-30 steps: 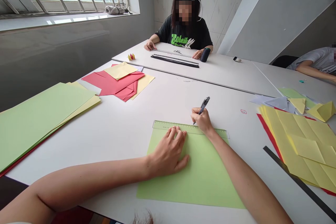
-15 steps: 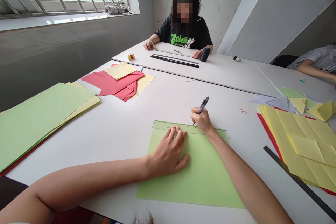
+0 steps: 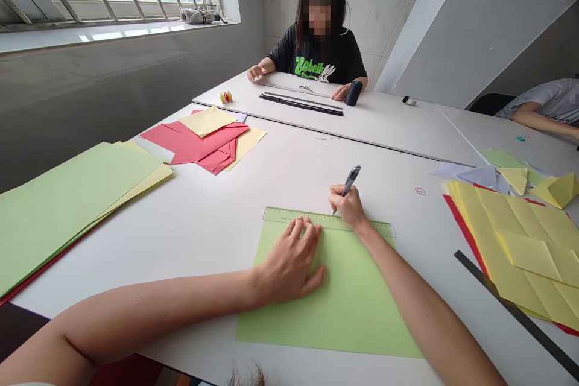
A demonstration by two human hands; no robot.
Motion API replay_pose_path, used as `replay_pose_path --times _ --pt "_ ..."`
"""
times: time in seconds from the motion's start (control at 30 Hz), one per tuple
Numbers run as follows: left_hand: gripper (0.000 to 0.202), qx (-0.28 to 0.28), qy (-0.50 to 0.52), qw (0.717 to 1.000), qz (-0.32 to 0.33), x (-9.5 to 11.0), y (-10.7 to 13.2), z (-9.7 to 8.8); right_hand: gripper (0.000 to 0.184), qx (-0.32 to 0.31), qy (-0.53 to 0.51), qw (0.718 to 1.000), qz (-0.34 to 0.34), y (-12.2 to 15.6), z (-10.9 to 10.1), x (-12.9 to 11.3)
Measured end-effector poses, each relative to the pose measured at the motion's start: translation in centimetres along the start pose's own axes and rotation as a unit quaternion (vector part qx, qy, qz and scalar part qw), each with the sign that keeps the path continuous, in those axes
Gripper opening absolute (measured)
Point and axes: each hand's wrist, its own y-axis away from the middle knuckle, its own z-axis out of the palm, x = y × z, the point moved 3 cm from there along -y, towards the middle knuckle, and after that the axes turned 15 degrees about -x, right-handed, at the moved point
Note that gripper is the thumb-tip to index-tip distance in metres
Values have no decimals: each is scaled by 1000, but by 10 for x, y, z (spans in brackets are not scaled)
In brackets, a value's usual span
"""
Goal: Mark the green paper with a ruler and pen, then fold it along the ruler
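A sheet of green paper (image 3: pixel 335 313) lies flat on the white table before me. Along its far edge rests a clear ruler (image 3: pixel 277 215). My left hand (image 3: pixel 294 259) lies flat on the paper, fingers stretched out, its fingertips pressing on the ruler's near side. In my right hand (image 3: pixel 348 205) a grey pen (image 3: pixel 352 177) is gripped. The pen is tilted, and its tip touches down at the ruler's far edge, near the middle. My right wrist crosses over the right part of the ruler.
Green and yellow sheets (image 3: pixel 81 193) are stacked at left, red and yellow papers (image 3: pixel 203 139) beyond them. Creased yellow paper (image 3: pixel 529 247) and a black strip (image 3: pixel 511 307) lie at right. Across the table (image 3: pixel 217 217), a person (image 3: pixel 321 54) sits by black strips (image 3: pixel 301 104) and a dark spool (image 3: pixel 353 93).
My hands, the pen and the ruler look unmoved. Across the table, the person's hand at the left of the view has lifted slightly, and their head has shifted a little.
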Motion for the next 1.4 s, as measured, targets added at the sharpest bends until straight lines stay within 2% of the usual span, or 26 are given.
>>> replay_pose_path --times 0.9,1.4 --pt "73 -11 -8 1000 2 0 0 0 23 7 -10 1000 -9 -2 0 1" --pt "70 7 -1 1000 -1 0 0 0 21 22 -81 996 -27 -4 -1 3"
